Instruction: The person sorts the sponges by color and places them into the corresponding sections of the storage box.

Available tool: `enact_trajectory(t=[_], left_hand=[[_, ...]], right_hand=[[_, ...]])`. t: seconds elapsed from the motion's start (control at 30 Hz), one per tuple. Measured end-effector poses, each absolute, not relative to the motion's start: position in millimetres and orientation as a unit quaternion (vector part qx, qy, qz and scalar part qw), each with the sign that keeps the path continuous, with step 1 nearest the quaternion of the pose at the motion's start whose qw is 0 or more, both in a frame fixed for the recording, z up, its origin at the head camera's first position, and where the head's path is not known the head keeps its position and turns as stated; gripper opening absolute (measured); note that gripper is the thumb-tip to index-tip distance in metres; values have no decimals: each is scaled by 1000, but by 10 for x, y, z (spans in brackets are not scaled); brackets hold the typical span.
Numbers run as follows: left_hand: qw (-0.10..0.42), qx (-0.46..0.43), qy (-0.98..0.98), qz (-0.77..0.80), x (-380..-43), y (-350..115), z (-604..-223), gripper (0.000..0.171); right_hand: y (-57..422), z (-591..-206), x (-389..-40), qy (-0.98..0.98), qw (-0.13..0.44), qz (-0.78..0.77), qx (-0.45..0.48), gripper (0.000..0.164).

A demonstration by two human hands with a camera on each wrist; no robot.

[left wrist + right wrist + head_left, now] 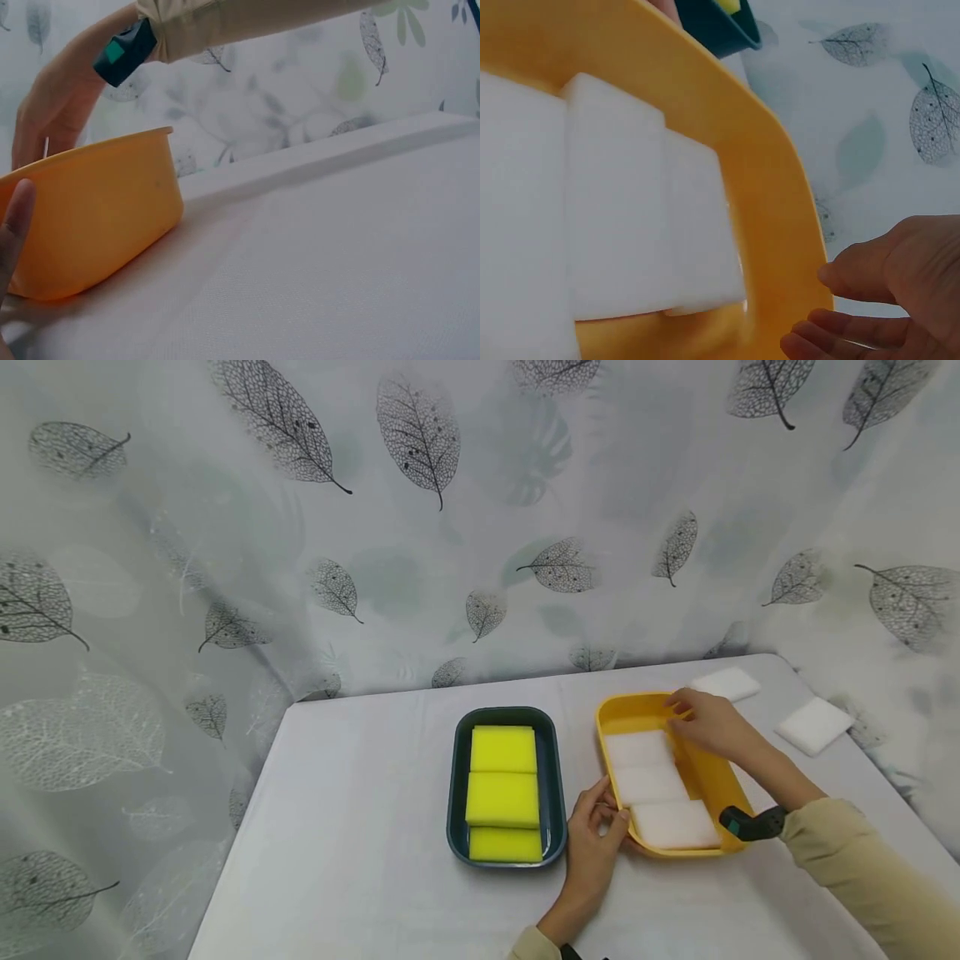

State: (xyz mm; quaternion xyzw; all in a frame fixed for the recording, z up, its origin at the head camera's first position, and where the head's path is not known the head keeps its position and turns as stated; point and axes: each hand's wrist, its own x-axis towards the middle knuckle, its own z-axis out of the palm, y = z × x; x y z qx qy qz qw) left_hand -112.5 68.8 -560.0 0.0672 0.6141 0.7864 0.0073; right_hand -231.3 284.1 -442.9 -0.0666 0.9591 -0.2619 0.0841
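A yellow plastic tub [705, 777] holds several white sponge blocks [660, 785], laid in an overlapping row along its left side. My left hand [592, 839] grips the tub's near left side; one of its fingers [16, 217] lies against the outer wall in the left wrist view. At the far right corner, my right hand [708, 722] holds the rim. The right wrist view shows its thumb [855, 270] at the rim's outside and its other fingers [840, 330] reaching over to the inner side.
Left of the tub stands a dark green tub [555, 793] with yellow sponge blocks [502, 797] in it. Two loose white blocks, a far one [727, 683] and a nearer one [814, 725], lie by the table's right edge. A leaf-patterned curtain [420, 568] hangs behind the white table [352, 827].
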Motion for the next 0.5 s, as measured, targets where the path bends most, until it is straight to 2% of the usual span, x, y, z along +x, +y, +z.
enact_trajectory(t=[0.17,0.5], left_hand=[[7,62,613,787,-1110,686,-5601,52],[-25,89,618,781,-1159,715,-5607,52]], right_hand=[[3018,-4356,-2343,957,70,-276,-52,43],[3528,-4334,-2443,962,68,-262,-19,52]])
